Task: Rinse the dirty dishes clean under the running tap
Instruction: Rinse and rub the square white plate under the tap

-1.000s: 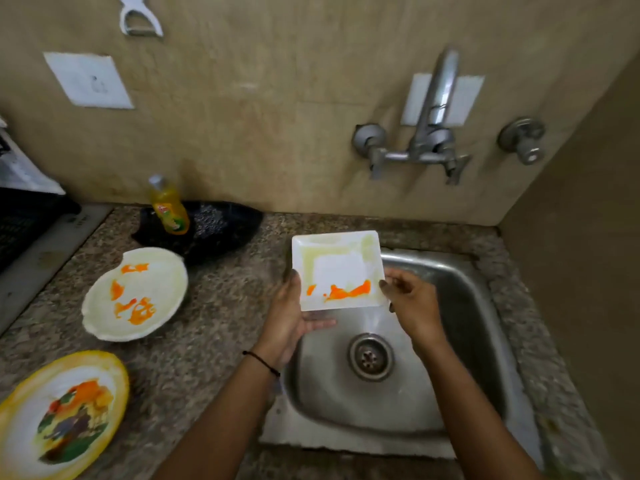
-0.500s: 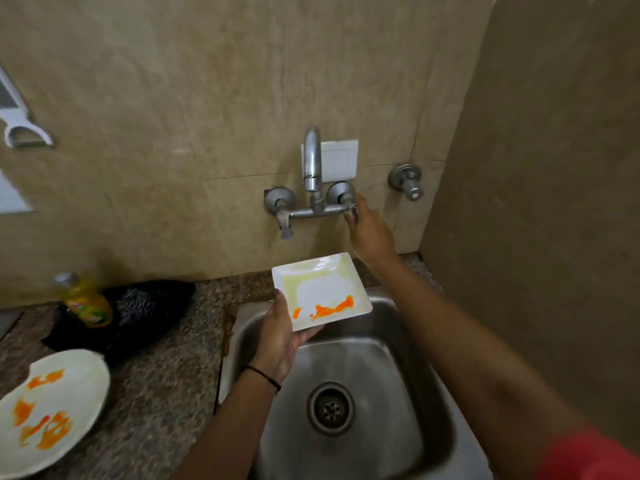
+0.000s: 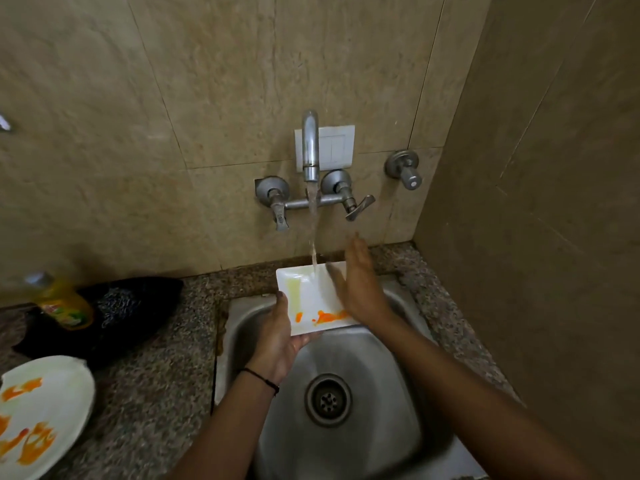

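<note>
Square white plate (image 3: 311,299): above steel sink (image 3: 391,393), under tap (image 3: 310,147) stream; orange and yellow smears on face.
Left hand (image 3: 280,336): clasps plate's left edge, thumb on top, fingers beneath.
Right hand (image 3: 360,285): flat, fingers spread, laid over plate's right side, blurred; hides that part.
Counter left: round soiled plate (image 3: 41,410), yellow bottle (image 3: 64,303), black scrubber pile (image 3: 121,306).
Wall: switch plate (image 3: 334,147) behind spout, separate valve (image 3: 403,169) right.

Square plate (image 3: 311,299) over sink (image 3: 398,410) beneath tap (image 3: 310,147), round plate (image 3: 45,410) and bottle (image 3: 64,303) on counter (image 3: 156,393) left
</note>
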